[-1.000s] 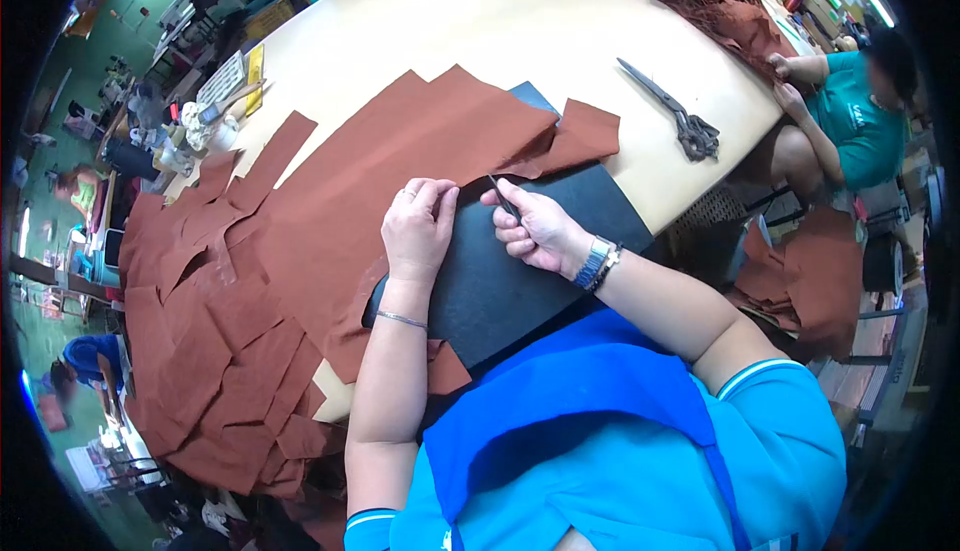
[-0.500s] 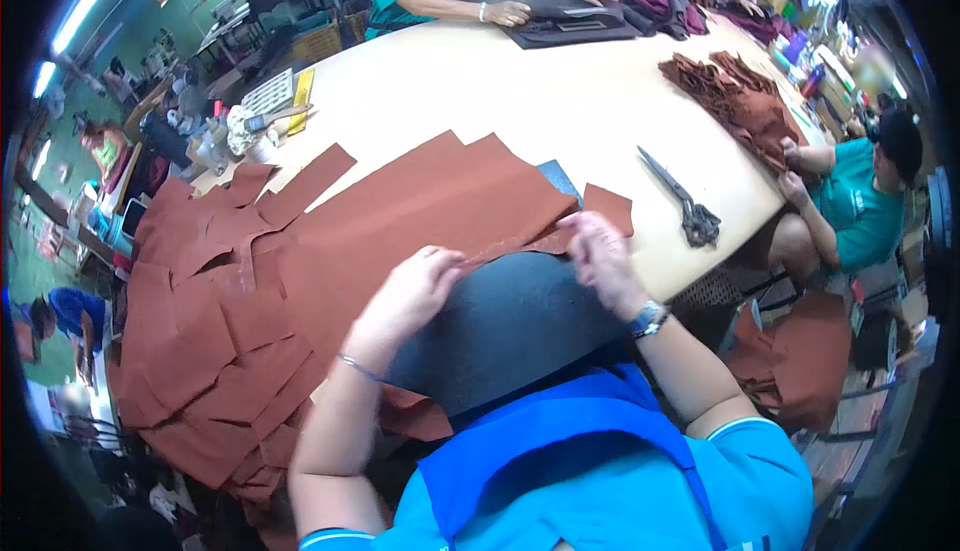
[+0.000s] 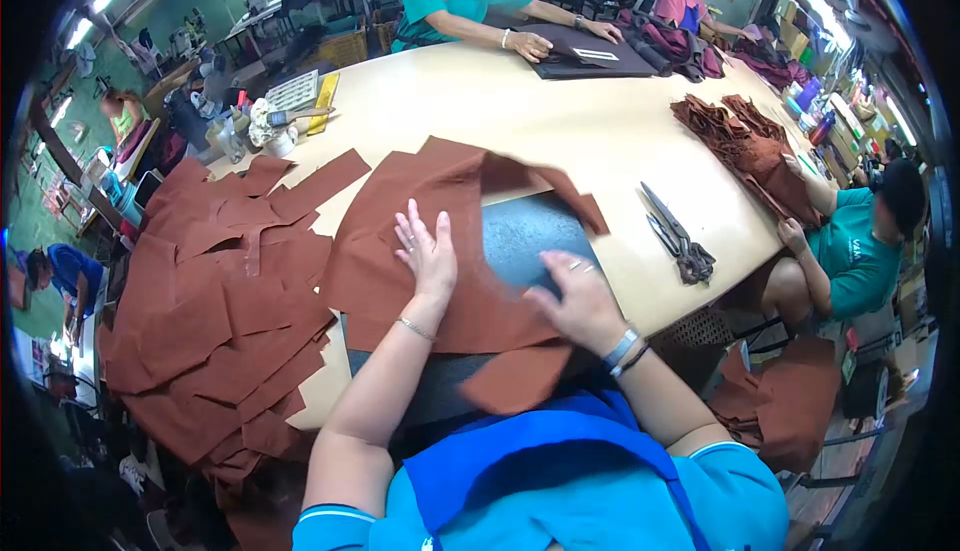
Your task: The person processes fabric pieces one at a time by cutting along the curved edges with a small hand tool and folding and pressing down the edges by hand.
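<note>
A large rust-brown fabric piece (image 3: 400,301) with a curved cutout lies over a dark sheet (image 3: 535,236) in front of me. Flat on the fabric rests my left hand (image 3: 430,256), its fingers spread. Along the right rim of the cutout hovers my right hand (image 3: 580,301), slightly blurred, with thumb and fingers apart; whether it touches the fabric I cannot tell. One flap of the cloth hangs over the dark sheet's near edge, close to my blue apron (image 3: 540,451). To the left spreads a heap of overlapping brown fabric pieces (image 3: 210,301).
Scissors (image 3: 680,241) lie on the table (image 3: 400,96) at right. A brush (image 3: 295,116) rests on a pot beside a yellow strip (image 3: 323,101). Across the table a co-worker (image 3: 470,1) handles dark fabric (image 3: 590,56). Another person (image 3: 860,221) sits at right by bunched brown cloth (image 3: 745,146).
The brown fabric has been drawn toward me across the dark sheet, baring the sheet's far part. My left hand has gone from curled to spread flat; my right hand has moved lower and opened.
</note>
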### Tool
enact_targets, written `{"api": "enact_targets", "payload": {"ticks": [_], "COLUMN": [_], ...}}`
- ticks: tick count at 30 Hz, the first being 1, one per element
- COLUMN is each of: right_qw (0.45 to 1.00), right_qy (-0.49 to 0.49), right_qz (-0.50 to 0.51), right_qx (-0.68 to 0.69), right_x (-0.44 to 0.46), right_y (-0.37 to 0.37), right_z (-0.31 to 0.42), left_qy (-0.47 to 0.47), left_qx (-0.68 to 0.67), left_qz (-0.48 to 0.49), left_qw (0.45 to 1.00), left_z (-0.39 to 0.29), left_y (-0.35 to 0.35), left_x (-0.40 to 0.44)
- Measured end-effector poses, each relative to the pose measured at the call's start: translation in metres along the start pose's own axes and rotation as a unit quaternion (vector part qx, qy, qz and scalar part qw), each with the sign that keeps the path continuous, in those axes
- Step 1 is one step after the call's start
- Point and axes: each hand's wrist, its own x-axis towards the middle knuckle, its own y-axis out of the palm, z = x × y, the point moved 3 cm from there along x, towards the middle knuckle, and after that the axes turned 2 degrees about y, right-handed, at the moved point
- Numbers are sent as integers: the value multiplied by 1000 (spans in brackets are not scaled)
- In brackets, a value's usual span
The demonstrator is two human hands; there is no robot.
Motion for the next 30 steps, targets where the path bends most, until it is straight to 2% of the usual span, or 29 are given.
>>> {"api": "enact_targets", "payload": {"ticks": [1,2,3,4,5,6,7,8,10,11,14,15,16,18,19,20,21,22,24,25,27,28,30], "right_qw": [999,996,993,996,997,997,999,998,981,979,979,982,983,971,968,965,947,959,973,975,973,980,986], "right_qy": [-9,-17,-41,-17,8,33,14,48,117,101,37,7,-24,-10,-15,-19,0,-40,-118,-83,-14,-81,-120], "right_qz": [-9,-15,-40,-15,11,37,-17,33,133,153,183,177,172,227,242,257,321,281,198,206,219,173,44], "right_qx": [-46,-92,-105,-92,-78,-64,-24,11,79,87,85,68,51,71,62,52,19,13,1,25,74,64,-107], "right_x": [-8,-15,-17,-17,-14,-11,-9,-6,4,9,27,33,35,32,26,23,25,26,27,30,40,45,55], "right_y": [5,5,9,8,5,3,-1,-3,-14,-16,-20,-30,-37,-32,-23,-17,-20,-22,-25,-36,-61,-69,-94], "right_z": [16,25,20,11,0,-12,-19,-30,-45,-59,-81,-74,-65,-54,-54,-52,-43,-42,-42,-36,-28,-31,-34], "left_qy": [-4,57,116,172,235,241,247,256,234,222,9,26,92,222,313,378,441,500,454,429,410,399,381], "left_qx": [-61,12,86,158,259,286,310,333,375,395,511,535,521,485,392,342,288,232,191,170,187,196,184], "left_qz": [-6,75,156,234,256,304,291,277,240,220,352,398,375,318,273,244,214,182,276,322,351,365,355], "left_qw": [998,995,977,944,901,876,871,864,864,864,784,745,761,784,821,825,823,814,826,827,821,818,833], "left_z": [-9,-15,-28,-31,-22,-11,-3,2,0,-6,-60,-75,-77,-74,-66,-56,-49,-48,-48,-50,-53,-56,-61], "left_y": [4,2,-15,-29,-41,-54,-65,-73,-89,-98,-127,-130,-126,-113,-100,-80,-59,-43,-14,-6,1,3,3], "left_x": [-3,-4,-7,-10,-11,-13,-16,-23,-52,-65,-106,-112,-110,-106,-97,-87,-78,-71,-53,-49,-43,-43,-46]}}
